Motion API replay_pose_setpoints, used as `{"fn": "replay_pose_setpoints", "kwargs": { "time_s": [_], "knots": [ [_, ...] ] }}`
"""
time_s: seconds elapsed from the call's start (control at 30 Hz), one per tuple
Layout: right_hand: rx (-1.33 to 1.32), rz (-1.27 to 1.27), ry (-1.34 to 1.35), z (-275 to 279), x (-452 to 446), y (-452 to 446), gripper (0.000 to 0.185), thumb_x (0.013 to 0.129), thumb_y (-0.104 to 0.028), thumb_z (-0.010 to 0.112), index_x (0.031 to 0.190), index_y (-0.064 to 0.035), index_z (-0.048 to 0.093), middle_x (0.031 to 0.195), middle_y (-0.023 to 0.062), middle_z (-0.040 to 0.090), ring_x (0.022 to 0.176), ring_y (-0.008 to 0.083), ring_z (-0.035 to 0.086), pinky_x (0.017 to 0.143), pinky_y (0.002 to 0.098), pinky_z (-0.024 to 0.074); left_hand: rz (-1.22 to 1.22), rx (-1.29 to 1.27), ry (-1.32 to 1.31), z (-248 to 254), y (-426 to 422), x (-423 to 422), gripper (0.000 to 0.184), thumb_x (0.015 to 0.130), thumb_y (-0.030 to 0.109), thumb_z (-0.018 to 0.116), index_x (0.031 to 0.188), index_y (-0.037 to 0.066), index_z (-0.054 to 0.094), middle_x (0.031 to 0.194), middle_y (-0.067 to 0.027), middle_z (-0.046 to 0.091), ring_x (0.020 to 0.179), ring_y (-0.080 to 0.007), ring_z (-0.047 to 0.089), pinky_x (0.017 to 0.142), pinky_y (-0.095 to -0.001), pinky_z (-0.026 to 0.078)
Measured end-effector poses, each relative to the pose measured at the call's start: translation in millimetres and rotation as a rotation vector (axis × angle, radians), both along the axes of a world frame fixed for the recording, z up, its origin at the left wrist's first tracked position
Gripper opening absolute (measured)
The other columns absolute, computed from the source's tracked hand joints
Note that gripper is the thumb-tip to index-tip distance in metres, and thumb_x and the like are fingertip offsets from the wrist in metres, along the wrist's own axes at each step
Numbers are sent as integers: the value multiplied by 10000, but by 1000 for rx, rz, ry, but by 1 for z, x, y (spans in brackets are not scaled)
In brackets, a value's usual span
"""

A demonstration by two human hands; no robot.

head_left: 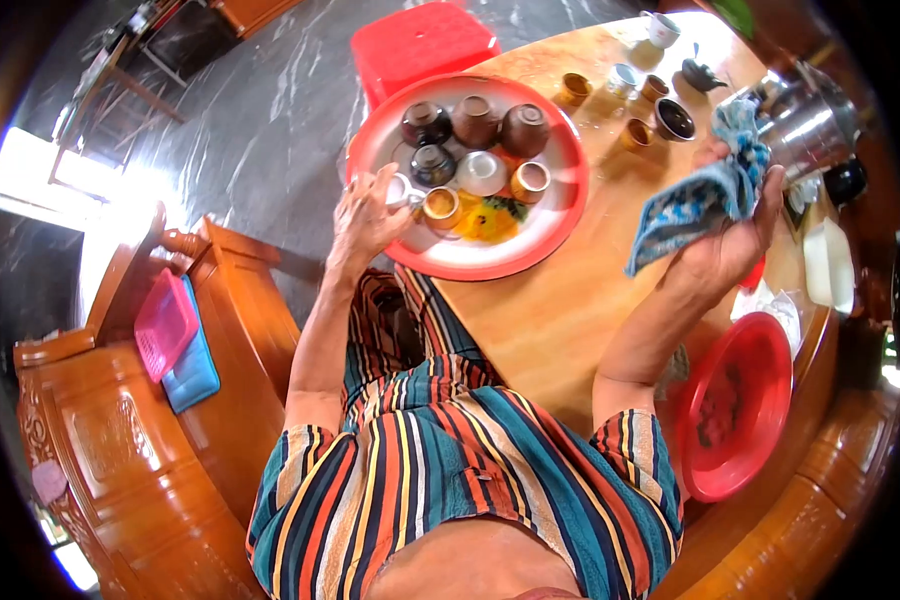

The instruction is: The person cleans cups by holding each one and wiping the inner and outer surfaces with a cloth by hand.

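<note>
Cup (399,190), white, at left of round tray (480,270): your left grip (363,217) pinches it; likely light, slippery, fragile, so hold by sides. Patterned blue cloth (690,208), bunched in your right grip (728,245) over right tabletop (540,320): probably soft, light.

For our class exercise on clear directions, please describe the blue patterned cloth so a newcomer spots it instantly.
Find the glossy tan tabletop. Toward its right side, the right hand holds the blue patterned cloth, beside a shiny silver metal vessel. Soft and crumpled, it stands apart from the hard, small brown cups nearby.
</note>
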State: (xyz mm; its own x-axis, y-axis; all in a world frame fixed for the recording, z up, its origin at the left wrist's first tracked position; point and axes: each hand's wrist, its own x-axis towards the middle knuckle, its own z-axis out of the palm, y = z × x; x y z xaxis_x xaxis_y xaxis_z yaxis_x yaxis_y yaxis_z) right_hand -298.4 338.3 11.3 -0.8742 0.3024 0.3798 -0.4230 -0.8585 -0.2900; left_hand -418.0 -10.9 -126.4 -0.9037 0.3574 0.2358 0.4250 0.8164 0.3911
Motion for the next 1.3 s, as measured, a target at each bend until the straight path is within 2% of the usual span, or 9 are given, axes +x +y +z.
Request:
{"fn": "replay_pose_setpoints", "kwargs": {
  "time_s": [0.1,0.2,0.37,0.47,0.5,0.63,0.73,0.87,1.3],
  "knots": [
    [-54,-146,-36,-9,-4,32,593,829,-34,592,1311,144,296,1240,292,438,1016,307,547,895,395,510,-19,-19,29,37,4,13,751,680,287,739,1336,74,442,1122,-194,564,1054,-365,545,900,-444,446],
    [-87,-264,-79,-14,-4,45,548,822,-21,590,1279,147,341,1234,288,448,989,306,555,893,397,516,-2,52,51,75,32,19,711,725,276,746,1327,55,440,1139,-187,562,1080,-358,532,916,-448,433],
    [85,-636,-314,-21,-6,66,359,825,-192,664,1098,27,583,1016,163,637,861,259,607,754,402,507,-410,65,221,92,102,4,491,782,234,684,1184,9,515,1068,-185,589,1014,-352,553,875,-430,433],
    [10,-640,-255,-20,4,74,339,866,-239,624,1100,4,595,1057,162,639,883,269,617,784,422,511,-560,64,241,90,153,-9,389,787,227,668,1076,-1,542,981,-199,586,935,-349,565,808,-438,449],
    [84,-977,-413,-8,-2,60,377,921,-322,538,1127,-10,588,1100,169,634,929,282,621,822,440,508,-590,23,237,84,168,-18,391,786,231,669,1072,-4,542,972,-207,586,925,-352,569,792,-439,455],
    [-8,-993,-466,3,0,61,498,964,-449,395,1169,-29,565,1092,166,632,950,296,620,848,460,502,-630,-115,218,66,233,-52,391,794,237,657,1080,-6,545,948,-215,595,906,-361,581,767,-435,477],
    [-41,-1068,-558,6,-1,61,478,973,-448,393,1148,-41,571,1037,146,635,937,292,619,813,455,512,-621,-182,311,50,281,-79,363,801,198,634,1094,1,546,983,-205,593,920,-350,586,785,-432,490],
    [-49,-903,-236,-14,5,72,439,983,-429,398,1109,-51,580,943,111,643,797,246,632,706,396,529,-549,-292,386,33,332,-110,358,799,118,595,1135,12,530,1093,-204,564,973,-336,581,841,-431,500],
    [-131,-969,-473,16,-4,44,502,952,-420,399,1120,38,521,890,120,539,808,236,529,714,368,457,-548,-15,172,-25,396,-158,269,806,49,546,1075,40,548,1116,-173,581,988,-324,601,853,-404,501]
  ]
}}
